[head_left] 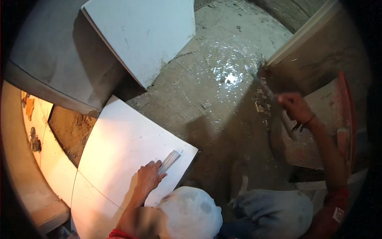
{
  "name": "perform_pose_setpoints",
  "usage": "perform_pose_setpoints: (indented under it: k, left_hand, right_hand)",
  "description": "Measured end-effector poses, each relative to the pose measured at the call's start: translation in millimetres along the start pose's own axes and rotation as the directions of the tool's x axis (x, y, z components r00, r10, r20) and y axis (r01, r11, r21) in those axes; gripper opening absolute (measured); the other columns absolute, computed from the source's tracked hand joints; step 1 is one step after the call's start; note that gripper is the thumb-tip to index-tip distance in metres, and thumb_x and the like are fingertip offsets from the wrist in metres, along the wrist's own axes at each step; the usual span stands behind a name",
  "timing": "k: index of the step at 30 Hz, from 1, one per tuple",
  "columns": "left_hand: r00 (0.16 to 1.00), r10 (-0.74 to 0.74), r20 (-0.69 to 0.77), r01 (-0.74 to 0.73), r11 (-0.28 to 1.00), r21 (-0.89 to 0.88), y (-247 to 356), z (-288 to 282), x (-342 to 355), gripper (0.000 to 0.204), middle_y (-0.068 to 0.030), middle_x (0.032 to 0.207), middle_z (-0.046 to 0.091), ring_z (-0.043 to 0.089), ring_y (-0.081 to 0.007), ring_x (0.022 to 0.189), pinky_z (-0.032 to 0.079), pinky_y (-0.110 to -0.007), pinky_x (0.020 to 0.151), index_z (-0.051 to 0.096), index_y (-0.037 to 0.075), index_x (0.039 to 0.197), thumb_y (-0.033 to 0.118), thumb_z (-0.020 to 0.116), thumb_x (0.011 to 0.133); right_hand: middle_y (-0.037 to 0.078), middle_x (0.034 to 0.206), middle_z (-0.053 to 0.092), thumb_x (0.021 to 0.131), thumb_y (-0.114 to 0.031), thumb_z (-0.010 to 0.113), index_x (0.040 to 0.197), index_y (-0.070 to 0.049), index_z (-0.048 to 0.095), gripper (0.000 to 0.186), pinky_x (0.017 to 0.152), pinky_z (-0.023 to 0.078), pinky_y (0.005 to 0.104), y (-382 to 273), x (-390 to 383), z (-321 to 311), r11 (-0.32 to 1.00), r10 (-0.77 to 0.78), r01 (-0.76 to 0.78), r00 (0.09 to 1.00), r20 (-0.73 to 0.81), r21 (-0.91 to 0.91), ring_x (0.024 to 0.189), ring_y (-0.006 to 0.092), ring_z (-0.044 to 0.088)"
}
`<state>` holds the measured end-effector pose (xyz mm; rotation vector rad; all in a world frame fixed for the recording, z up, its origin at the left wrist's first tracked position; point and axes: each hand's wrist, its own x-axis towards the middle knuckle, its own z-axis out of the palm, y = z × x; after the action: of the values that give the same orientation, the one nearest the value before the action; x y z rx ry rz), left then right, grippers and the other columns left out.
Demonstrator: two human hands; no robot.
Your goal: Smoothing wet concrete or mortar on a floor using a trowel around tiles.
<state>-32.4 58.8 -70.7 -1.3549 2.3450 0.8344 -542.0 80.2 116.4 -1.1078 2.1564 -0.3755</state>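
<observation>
My left hand [149, 177] rests at a large pale tile or board [115, 143], its fingers closed around a flat silvery strip-like tool [170, 160] with lengthwise lines; its exact kind is unclear. Out to the right, my right hand [296, 107] grips a thin, long-shafted tool [262, 85]. That tool's far end reaches the wet grey mortar [223, 59] beside a ledge, and glare and blur hide its shape. Mortar spreads over the floor between the tile and the ledge, shining wet under a bright light.
Another pale panel [147, 32] with a cut corner lies at the far left. On the right stands a mortar-smeared pan [314, 131] with a red rim [350, 119]. Brown soil [71, 131] shows in a gap on the left. My bent knees [274, 211] are at the lower edge.
</observation>
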Motion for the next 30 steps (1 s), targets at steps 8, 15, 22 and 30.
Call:
perform_pose_setpoints:
  k: [8, 15, 22, 30]
  left_hand:
    - [0.941, -0.233, -0.247, 0.170, 0.953, -0.252, -19.5, -17.7, -4.6, 0.032, -0.0176, 0.087, 0.063, 0.065, -0.0380, 0.078, 0.052, -0.047, 0.068, 0.059, 0.003, 0.096, 0.027, 0.075, 0.081]
    - [0.770, -0.521, -0.369, 0.416, 0.848, -0.329, -53.3, -44.4, 50.2, 0.033, -0.0186, 0.082, 0.067, 0.068, -0.0355, 0.074, 0.054, -0.044, 0.067, 0.058, 0.000, 0.088, 0.026, 0.077, 0.082]
    - [0.727, -0.583, -0.363, 0.484, 0.810, -0.332, -54.9, -36.6, 80.7, 0.038, -0.0173, 0.078, 0.069, 0.067, -0.0353, 0.069, 0.054, -0.043, 0.066, 0.063, 0.000, 0.091, 0.030, 0.081, 0.078]
    - [0.692, -0.652, -0.310, 0.540, 0.752, -0.378, -53.3, -40.8, 87.5, 0.033, -0.0155, 0.071, 0.068, 0.066, -0.0277, 0.062, 0.052, -0.038, 0.059, 0.068, -0.002, 0.086, 0.026, 0.081, 0.077]
  right_hand:
    - [-0.011, 0.064, 0.043, 0.099, -0.028, 0.061, 0.123, -0.010, 0.068, 0.031, 0.045, 0.031, 0.0210, 41.2, 56.2, 185.7, 0.847, -0.110, -0.021, 0.971, 0.213, 0.531, 0.052, 0.0016, 0.038]
    - [-0.008, 0.070, 0.051, 0.100, -0.025, 0.060, 0.123, -0.005, 0.068, 0.032, 0.054, 0.037, 0.0227, -11.0, 102.6, 276.6, 0.783, -0.336, -0.078, 0.783, 0.524, 0.618, 0.062, 0.0026, 0.044]
    - [0.020, 0.111, 0.071, 0.100, -0.027, 0.058, 0.125, -0.001, 0.065, 0.036, 0.091, 0.049, 0.0335, -9.9, 133.3, 309.1, 0.762, -0.573, 0.157, 0.615, 0.542, 0.628, 0.102, 0.0194, 0.066]
    - [0.023, 0.110, 0.070, 0.099, -0.031, 0.059, 0.122, -0.001, 0.066, 0.039, 0.088, 0.052, 0.0376, -34.2, 149.4, 341.1, 0.745, -0.618, 0.239, 0.599, 0.510, 0.622, 0.102, 0.0320, 0.069]
